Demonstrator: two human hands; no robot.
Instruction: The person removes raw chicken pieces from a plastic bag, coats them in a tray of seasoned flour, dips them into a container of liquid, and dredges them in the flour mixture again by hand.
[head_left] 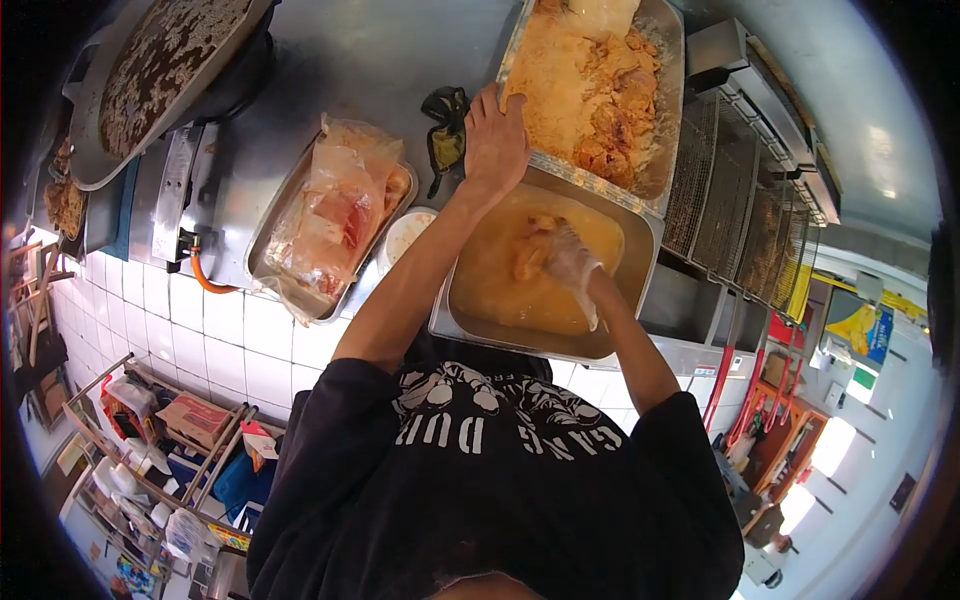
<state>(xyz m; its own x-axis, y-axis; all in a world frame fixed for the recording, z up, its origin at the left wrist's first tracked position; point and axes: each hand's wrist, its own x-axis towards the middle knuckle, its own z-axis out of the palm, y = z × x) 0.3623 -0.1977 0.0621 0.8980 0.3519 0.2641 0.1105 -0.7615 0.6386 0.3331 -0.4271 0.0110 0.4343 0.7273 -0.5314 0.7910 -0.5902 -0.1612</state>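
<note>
My left hand (494, 140) is bare and sits at the near left edge of a metal tray (512, 55) of pale breading flour (548, 85). Its thumb lies over the rim and its fingers lie on the outer side. My right hand (575, 262) wears a clear plastic glove and dips into a deep metal pan (652, 245) of yellowish batter (500, 275). Its fingers close around a piece of chicken (535, 250), partly blurred and under the liquid. Several breaded chicken pieces (622, 120) lie on the right side of the flour.
Left of the pan is a tray of bagged raw meat (345, 205), with a small white tub (408, 235) beside it. A black and yellow cloth item (447, 140) lies by my left hand. A large pan of oil (165, 65) stands far left; fryer baskets (735, 190) are at right.
</note>
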